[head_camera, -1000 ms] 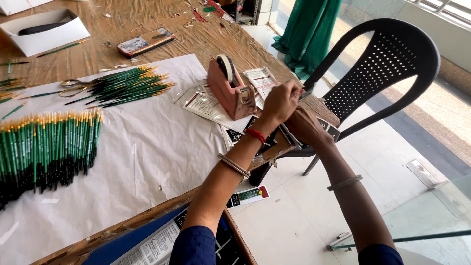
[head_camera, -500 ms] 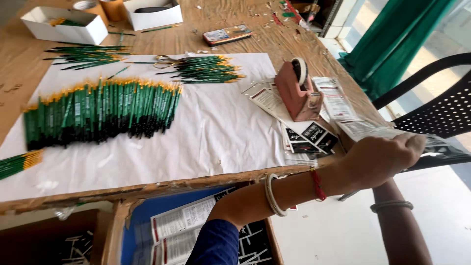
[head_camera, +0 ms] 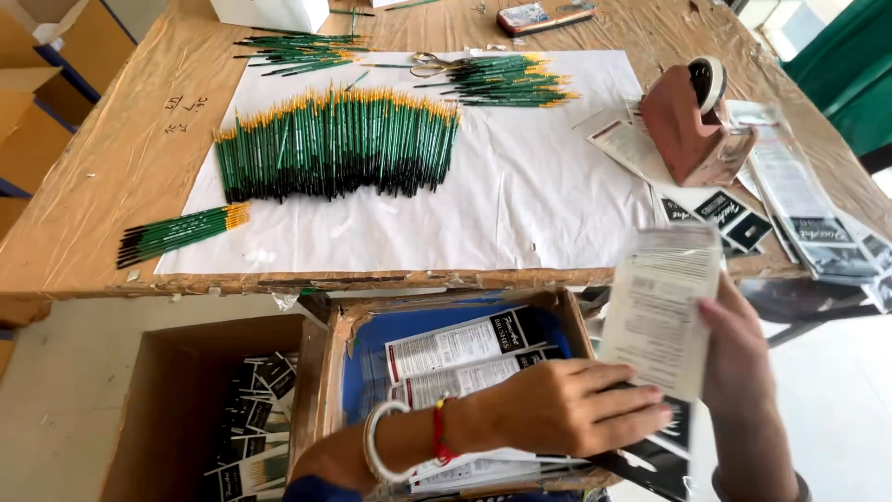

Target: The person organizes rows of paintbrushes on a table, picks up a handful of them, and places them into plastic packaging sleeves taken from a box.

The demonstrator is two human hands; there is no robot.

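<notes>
The packet (head_camera: 658, 311) is being held up by the right hand (head_camera: 743, 358), fingers clamped on it, while the left hand (head_camera: 567, 409) is gripping its bottom, over the box (head_camera: 344, 353).

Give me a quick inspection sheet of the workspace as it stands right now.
Surface: wooden table under white paper sheet.
Job's things: flat packet held over the blue-lined carton of packets.
Clutter: row of green brushes, smaller bundles, tape dispenser, loose packets, scissors.
Grippers: left hand rests on the carton's packets at the held packet's lower edge; right hand grips the packet.
Cables: nothing seen.
Surroundings: second carton on the floor, green cloth at right.
</notes>
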